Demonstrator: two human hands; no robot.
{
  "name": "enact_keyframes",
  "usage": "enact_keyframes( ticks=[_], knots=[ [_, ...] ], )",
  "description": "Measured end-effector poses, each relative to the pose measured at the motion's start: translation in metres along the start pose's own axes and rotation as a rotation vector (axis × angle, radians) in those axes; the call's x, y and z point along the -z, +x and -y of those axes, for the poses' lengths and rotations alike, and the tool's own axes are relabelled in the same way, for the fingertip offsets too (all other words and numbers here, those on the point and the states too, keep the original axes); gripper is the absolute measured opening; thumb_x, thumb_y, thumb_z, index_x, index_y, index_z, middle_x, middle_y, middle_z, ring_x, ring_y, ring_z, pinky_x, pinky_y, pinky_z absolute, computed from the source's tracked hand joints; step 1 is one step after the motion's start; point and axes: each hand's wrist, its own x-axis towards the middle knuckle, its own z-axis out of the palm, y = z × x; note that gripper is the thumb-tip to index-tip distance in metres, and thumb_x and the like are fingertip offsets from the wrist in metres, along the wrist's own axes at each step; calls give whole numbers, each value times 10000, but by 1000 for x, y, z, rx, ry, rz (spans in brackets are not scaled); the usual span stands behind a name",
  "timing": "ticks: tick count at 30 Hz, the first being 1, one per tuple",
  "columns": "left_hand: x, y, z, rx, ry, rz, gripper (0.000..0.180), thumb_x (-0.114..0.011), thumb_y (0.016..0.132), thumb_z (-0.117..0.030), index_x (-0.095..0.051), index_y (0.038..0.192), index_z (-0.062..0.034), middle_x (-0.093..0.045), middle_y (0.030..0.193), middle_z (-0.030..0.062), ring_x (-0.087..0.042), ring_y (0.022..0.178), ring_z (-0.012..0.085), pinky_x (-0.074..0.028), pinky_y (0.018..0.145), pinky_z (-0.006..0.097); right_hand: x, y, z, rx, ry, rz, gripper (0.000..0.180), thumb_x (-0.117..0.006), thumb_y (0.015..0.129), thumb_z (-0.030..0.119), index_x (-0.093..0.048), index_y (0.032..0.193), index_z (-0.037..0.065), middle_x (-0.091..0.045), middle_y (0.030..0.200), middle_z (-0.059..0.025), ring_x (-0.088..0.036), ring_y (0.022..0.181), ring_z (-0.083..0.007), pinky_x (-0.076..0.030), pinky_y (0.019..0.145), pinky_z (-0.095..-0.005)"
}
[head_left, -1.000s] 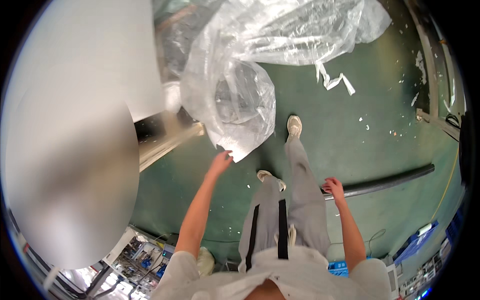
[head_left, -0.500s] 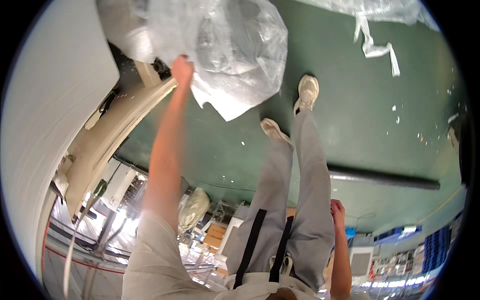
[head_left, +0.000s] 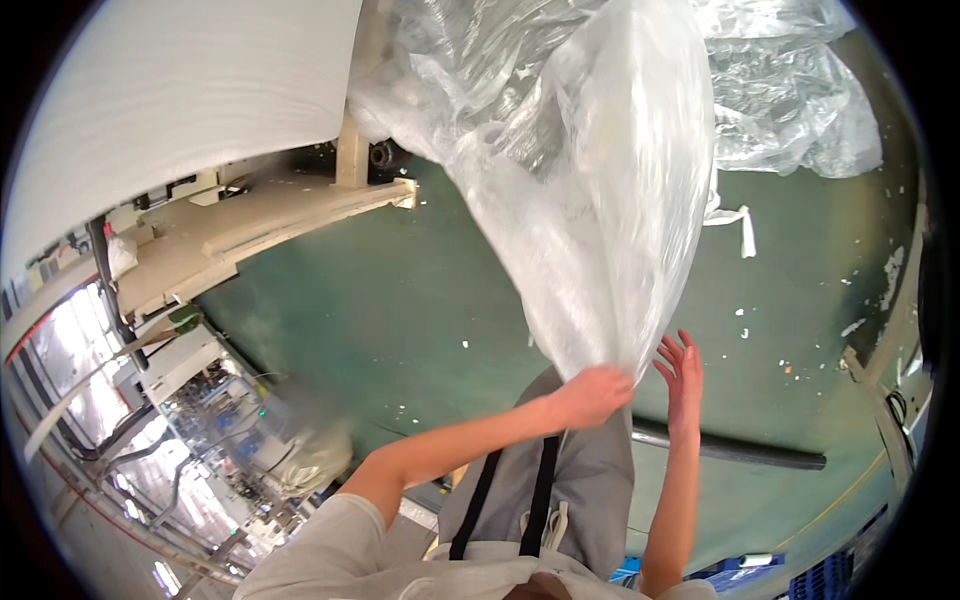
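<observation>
Dragged down since the earlier frame, the clear plastic sheet [head_left: 600, 200] now hangs in front of the person's legs — its lower edge pinched in the left hand [head_left: 592, 394]. Just beside it, the right hand [head_left: 682, 372] is open, fingers spread, above the green floor [head_left: 380, 310].

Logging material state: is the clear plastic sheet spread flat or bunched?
Bunched: the clear plastic sheet hangs crumpled, gathered at the left hand.
</observation>
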Motion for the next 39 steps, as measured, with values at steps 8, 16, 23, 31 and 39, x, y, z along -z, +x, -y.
enact_keyframes(
  ticks=[8, 16, 23, 31, 39],
  knots=[
    [-55, -164, -91, -53, -18, 87, 171, -602, 704, -103, -543, 862, -77, -538, 894, 34, -558, 824, 217, -464, 699, 347, -6, -63, -57, -48, -137, -19, 595, -657, 859, 236, -425, 1335, -34, -578, 1195, -107, -551, 1074, -192, -420, 941, -319],
    [-68, -272, -139, 338, 5, -258, 248, -585, 726, -16, -605, 952, -117, -528, 924, 59, -576, 806, 245, -489, 699, 357, 21, -207, -92, 129, -15, -125, 461, -597, 851, 115, -491, 1280, -14, -583, 1174, -84, -532, 1063, -173, -403, 941, -318],
    [-63, -266, -188, 303, 90, -430, 256, -656, 718, -51, -563, 951, -99, -516, 924, 59, -570, 770, 252, -481, 684, 365, 41, -289, -73, 246, 41, -144, 469, -625, 833, 84, -490, 1279, 41, -594, 1110, -26, -537, 942, -127, -412, 813, -283],
    [-62, -197, -224, 492, 66, -602, 474, -727, 663, -94, -517, 1085, -48, -549, 941, 106, -566, 874, 318, -468, 771, 413, 109, -330, -27, 326, -30, -144, 334, -667, 836, 114, -554, 1139, 31, -632, 936, -10, -543, 796, -77, -400, 637, -246],
    [-48, -208, -248, 563, 343, -643, 397, -582, 621, 61, -605, 992, -79, -591, 946, 89, -547, 949, 317, -446, 821, 396, 98, -346, -12, 187, 72, 147, 312, -700, 832, 143, -582, 1097, 28, -653, 891, -18, -578, 751, -85, -442, 647, -245]
  ],
)
